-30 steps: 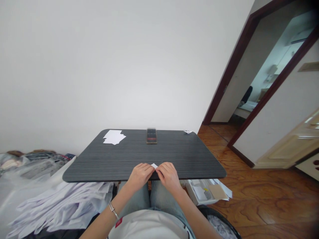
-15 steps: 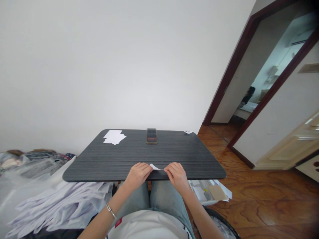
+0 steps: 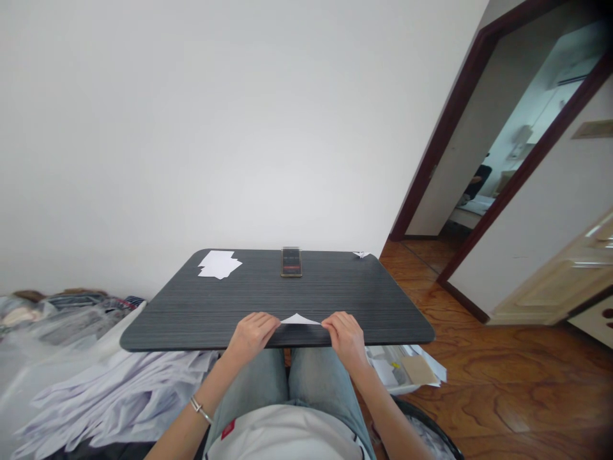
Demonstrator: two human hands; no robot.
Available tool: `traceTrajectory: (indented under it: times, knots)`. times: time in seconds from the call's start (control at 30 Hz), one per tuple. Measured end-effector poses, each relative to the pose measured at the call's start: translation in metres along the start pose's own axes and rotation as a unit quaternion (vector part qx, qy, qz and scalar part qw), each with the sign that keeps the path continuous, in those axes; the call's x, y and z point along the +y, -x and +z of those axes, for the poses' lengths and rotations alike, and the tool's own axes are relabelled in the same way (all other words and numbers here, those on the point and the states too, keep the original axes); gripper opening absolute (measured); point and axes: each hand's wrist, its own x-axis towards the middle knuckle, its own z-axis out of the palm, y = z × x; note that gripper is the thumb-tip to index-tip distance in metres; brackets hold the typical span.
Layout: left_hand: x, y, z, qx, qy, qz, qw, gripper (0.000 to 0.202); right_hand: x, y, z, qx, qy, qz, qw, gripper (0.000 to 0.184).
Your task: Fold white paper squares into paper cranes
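Near the front edge of the dark table (image 3: 258, 291), a white sheet of paper folded into a flat triangle (image 3: 297, 319) is stretched between my hands, its peak pointing away from me. My left hand (image 3: 253, 331) pinches its left corner. At the right corner, the fingers of my right hand (image 3: 343, 332) are closed on the paper. A stack of white paper sheets (image 3: 218, 263) lies at the table's far left. In the far right corner sits a small folded white paper piece (image 3: 361, 255).
A phone (image 3: 291, 262) stands at the table's back middle against the white wall. White cloth (image 3: 129, 396) is heaped to the left below the table. A bin of papers (image 3: 402, 370) is under the right side, and a doorway (image 3: 454, 147) opens at right.
My hands have moved apart, mostly my left hand to the left. More of the folded paper shows between them, now a full triangle with its long edge toward me.
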Motion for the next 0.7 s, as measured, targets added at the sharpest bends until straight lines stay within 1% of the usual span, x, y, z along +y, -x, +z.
traceTrajectory:
  times: [0.17, 0.23, 0.3, 0.33, 0.37, 0.4, 0.43, 0.47, 0.5, 0.53, 0.57, 0.6, 0.63, 0.67, 0.7]
  knots:
    - [-0.009, 0.010, -0.002, 0.005, -0.006, -0.015, 1.000, 0.020, 0.001, 0.002, 0.000, -0.004, 0.005, 0.015, 1.000, 0.028]
    - [-0.009, 0.013, -0.003, 0.012, 0.011, -0.030, 0.999, 0.021, 0.002, 0.003, 0.001, -0.003, 0.010, 0.016, 1.000, 0.029]
    - [-0.007, 0.014, -0.003, 0.023, 0.060, -0.065, 0.996, 0.022, 0.002, 0.004, 0.002, 0.006, 0.013, 0.015, 1.000, 0.029]
    - [-0.005, 0.014, -0.004, 0.026, 0.102, -0.098, 0.990, 0.022, 0.002, 0.005, 0.003, 0.012, 0.012, 0.015, 1.000, 0.029]
    - [-0.003, 0.013, -0.004, 0.032, 0.157, -0.141, 0.977, 0.023, 0.002, 0.006, 0.003, 0.020, 0.010, 0.015, 1.000, 0.029]
    - [0.000, 0.012, -0.003, 0.034, 0.221, -0.194, 0.955, 0.024, 0.001, 0.006, 0.003, 0.027, 0.005, 0.015, 0.999, 0.028]
    - [0.003, 0.009, -0.003, 0.034, 0.295, -0.254, 0.921, 0.027, 0.000, 0.007, 0.003, 0.034, -0.003, 0.014, 0.999, 0.027]
    - [0.006, 0.007, -0.002, 0.047, 0.371, -0.315, 0.872, 0.032, -0.001, 0.008, 0.003, 0.038, -0.015, 0.010, 0.999, 0.026]
    - [0.008, 0.003, -0.002, 0.050, 0.443, -0.361, 0.819, 0.038, -0.003, 0.008, 0.003, 0.042, -0.029, 0.004, 0.999, 0.025]
    - [0.011, 0.000, -0.001, 0.044, 0.502, -0.399, 0.766, 0.042, -0.004, 0.009, 0.003, 0.044, -0.044, -0.002, 0.998, 0.023]
    - [0.013, -0.002, -0.001, 0.029, 0.543, -0.429, 0.722, 0.044, -0.006, 0.010, 0.002, 0.045, -0.061, -0.010, 0.997, 0.022]
    - [0.015, -0.005, -0.001, 0.013, 0.569, -0.446, 0.690, 0.043, -0.007, 0.011, 0.002, 0.044, -0.077, -0.016, 0.996, 0.021]
    - [0.017, -0.006, -0.001, -0.005, 0.590, -0.455, 0.667, 0.043, -0.008, 0.011, 0.002, 0.044, -0.091, -0.020, 0.995, 0.021]
    - [0.018, -0.007, -0.001, -0.016, 0.605, -0.456, 0.653, 0.043, -0.009, 0.012, 0.002, 0.044, -0.103, -0.020, 0.993, 0.021]
    - [0.019, -0.007, -0.001, -0.021, 0.615, -0.453, 0.645, 0.044, -0.010, 0.012, 0.002, 0.044, -0.114, -0.019, 0.992, 0.022]
